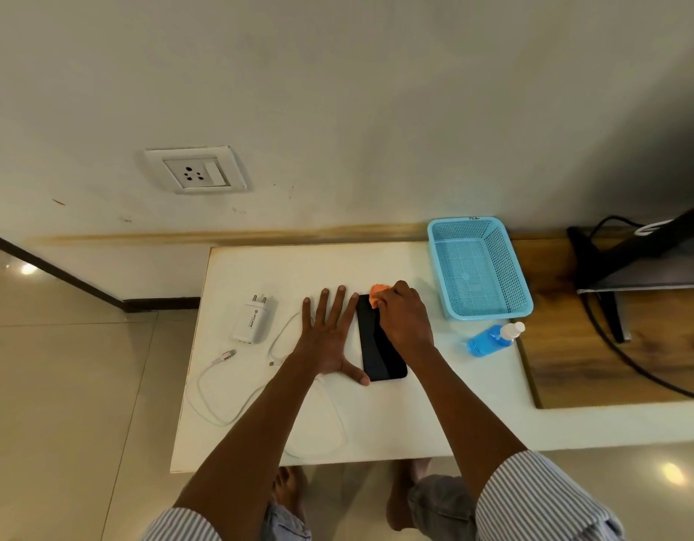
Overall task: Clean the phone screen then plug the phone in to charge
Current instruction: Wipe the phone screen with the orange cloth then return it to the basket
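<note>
Now the right hand point(404, 318) apparently pinches an orange cloth point(377, 294) at the phone point(378, 353) top edge, left hand point(329, 337) fingers spread beside it.

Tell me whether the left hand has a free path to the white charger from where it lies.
Probably yes. The left hand lies flat beside the phone, holding nothing, and the charger lies just to its left on the table, with only a loop of white cable between them.

Black phone point(380, 345), orange cloth point(376, 294), white charger point(254, 321), blue mesh basket point(478, 267), striped sleeves point(532, 497)
</note>
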